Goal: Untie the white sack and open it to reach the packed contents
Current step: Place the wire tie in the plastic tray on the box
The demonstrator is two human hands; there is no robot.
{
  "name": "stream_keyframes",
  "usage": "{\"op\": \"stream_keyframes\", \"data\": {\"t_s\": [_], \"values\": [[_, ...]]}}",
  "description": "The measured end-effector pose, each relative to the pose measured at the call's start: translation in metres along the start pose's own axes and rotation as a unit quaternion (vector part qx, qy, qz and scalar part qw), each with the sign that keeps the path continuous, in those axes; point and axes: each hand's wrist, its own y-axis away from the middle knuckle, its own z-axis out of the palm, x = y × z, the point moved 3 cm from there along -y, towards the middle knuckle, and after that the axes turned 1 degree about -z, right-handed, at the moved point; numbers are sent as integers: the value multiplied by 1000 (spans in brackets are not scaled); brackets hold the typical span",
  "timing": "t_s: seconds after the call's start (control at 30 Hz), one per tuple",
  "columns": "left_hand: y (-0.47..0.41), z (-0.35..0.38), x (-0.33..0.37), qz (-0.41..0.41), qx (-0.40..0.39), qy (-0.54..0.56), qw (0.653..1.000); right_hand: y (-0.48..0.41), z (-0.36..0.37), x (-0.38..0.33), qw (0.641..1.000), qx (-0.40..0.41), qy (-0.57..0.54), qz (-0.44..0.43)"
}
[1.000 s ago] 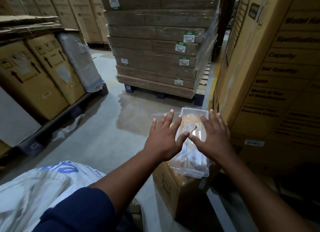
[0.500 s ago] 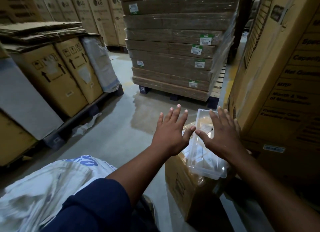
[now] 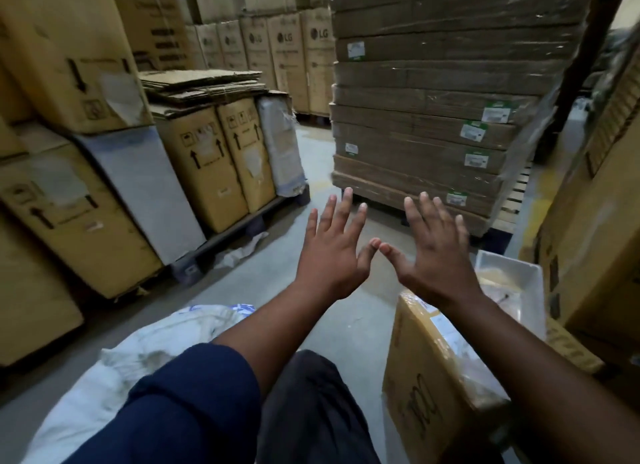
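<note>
Warehouse cartons are crowding the concrete floor around me. I am holding my left hand and right hand out empty, fingers spread, thumbs nearly touching, probably readying them. Below my left arm the white sack is lying untouched.

White sack, below the left hand: partly hidden by the left sleeve and cut off at the bottom edge; its tie not visible. Clear tray, beside the right hand: contents blurred, partly covered by the right forearm.
</note>
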Motion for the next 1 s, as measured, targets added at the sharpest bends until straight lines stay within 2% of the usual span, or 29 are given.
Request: {"op": "stream_keyframes", "data": {"t_s": [0.33,0.6,0.83,1.0], "values": [[86,-124,-139,-115,118,-42,986,-44,11,-167,986,52,-111,-112],[200,-214,-230,-241,191,-120,944,-40,15,-303,960,56,-186,-203],[277,-211,-254,-304,212,-108,922,-8,30,-372,938,41,-215,-270],[315,-163,-258,-331,184,-90,921,14,71,-381,933,-9,-196,-301]]}}
